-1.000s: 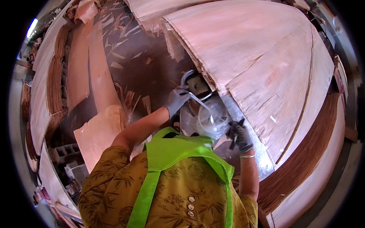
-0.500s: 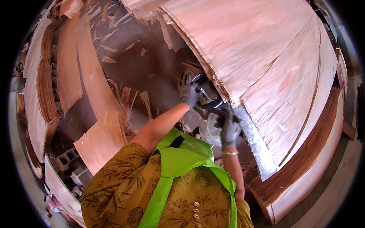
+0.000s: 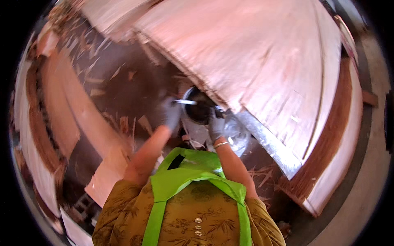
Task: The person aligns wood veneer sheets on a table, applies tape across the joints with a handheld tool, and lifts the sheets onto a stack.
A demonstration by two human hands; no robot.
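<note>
My left hand (image 3: 170, 112), in a grey glove, is smeared by motion, so its fingers do not show clearly. A short white strip (image 3: 186, 101) reaches from beside it across the rim of a dark round bucket (image 3: 197, 112). At the bucket's right side is my right hand (image 3: 216, 126), also gloved and with a bangle at the wrist. It looks closed around something dark that I cannot make out. Crumpled clear plastic (image 3: 239, 135) lies just right of that hand. The bucket's inside is too dark to read.
A large stack of thin wood sheets (image 3: 254, 53) overhangs the bucket, with a metal strip (image 3: 273, 143) along its near corner. Another sheet stack (image 3: 332, 151) stands at right. Loose veneer (image 3: 90, 119) and splinters litter the floor at left, near a further stack (image 3: 39, 123).
My left hand has moved left and down, away from the bucket. The right hand has shifted left and up to the bucket's side. The view has turned, showing more of the bucket.
</note>
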